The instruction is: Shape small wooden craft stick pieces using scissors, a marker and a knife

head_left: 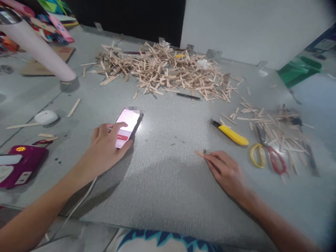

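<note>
My left hand (106,148) grips a smartphone (127,122) with a lit pinkish screen; its index finger lies over the screen and the thumb runs along the near edge. Bright light spills onto the table beside the phone. Between the fingertips of my right hand (227,171) is a short piece of wooden craft stick (198,153), pinched low over the tabletop. A yellow box cutter (232,134) lies just beyond that hand. To its right rest scissors (267,154) with one yellow and one red handle loop.
A large heap of cut wooden sticks (168,71) covers the back of the grey table (162,196). More stick pieces (282,131) lie at right. On the left are a pink bottle (42,45), a white mouse (46,117) and a purple device (26,164). A white cable (81,201) crosses the front edge.
</note>
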The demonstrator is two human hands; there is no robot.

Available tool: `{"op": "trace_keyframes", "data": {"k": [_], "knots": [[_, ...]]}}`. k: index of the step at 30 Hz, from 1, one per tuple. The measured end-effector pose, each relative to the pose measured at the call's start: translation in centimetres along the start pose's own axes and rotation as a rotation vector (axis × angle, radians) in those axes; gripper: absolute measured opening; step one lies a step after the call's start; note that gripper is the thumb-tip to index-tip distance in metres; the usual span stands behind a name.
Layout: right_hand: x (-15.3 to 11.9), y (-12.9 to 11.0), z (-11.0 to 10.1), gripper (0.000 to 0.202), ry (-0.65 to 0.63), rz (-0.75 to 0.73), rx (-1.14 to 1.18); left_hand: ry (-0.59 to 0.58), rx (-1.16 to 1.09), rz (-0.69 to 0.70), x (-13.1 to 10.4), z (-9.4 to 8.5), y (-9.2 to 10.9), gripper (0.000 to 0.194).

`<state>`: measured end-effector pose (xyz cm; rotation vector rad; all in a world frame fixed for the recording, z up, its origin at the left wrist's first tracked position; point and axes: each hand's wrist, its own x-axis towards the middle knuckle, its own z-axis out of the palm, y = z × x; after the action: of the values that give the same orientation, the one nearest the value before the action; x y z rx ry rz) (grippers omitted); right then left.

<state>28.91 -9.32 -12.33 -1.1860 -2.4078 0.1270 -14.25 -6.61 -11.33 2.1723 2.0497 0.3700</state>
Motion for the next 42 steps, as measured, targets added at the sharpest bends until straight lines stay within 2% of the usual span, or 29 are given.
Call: {"op": "trace_keyframes", "data": {"k": [6, 12, 18, 21, 25, 27, 36, 42], "knots": [[0.1, 0.0, 0.1, 0.020, 0.004, -0.002, -0.005, 0.003, 0.033, 0.043, 0.4, 0.2, -0.4, 0.068], [-0.1, 0.2, 0.3, 0.022, 0.011, 0.002, 0.008, -0.033, 0.041, 0.006, 1.5, 0.8, -1.8, 0.083], [-0.2, 0.3, 0.5, 0.024, 0.015, 0.001, 0.001, 0.025, -0.029, -0.062, 1.5, 0.6, -1.1, 0.096], [-0.3, 0.4, 0.5, 0.023, 0.016, -0.001, 0.003, 0.042, -0.003, -0.046, 1.5, 0.6, -0.8, 0.088], [-0.4, 0.4, 0.5, 0.022, -0.006, 0.006, 0.013, 0.031, 0.091, 0.016, 1.5, 0.9, -0.9, 0.061], [-0.4, 0.4, 0.4, 0.023, -0.008, 0.008, 0.021, 0.023, 0.129, 0.019, 1.4, 1.0, -1.0, 0.053], [-0.1, 0.0, -0.1, 0.025, -0.006, 0.002, 0.000, 0.005, 0.167, 0.051, 1.3, 1.2, -1.3, 0.048], [0.0, 0.1, 0.0, 0.025, -0.010, 0.003, -0.002, 0.001, 0.128, 0.040, 1.5, 1.2, -1.5, 0.052]]}}
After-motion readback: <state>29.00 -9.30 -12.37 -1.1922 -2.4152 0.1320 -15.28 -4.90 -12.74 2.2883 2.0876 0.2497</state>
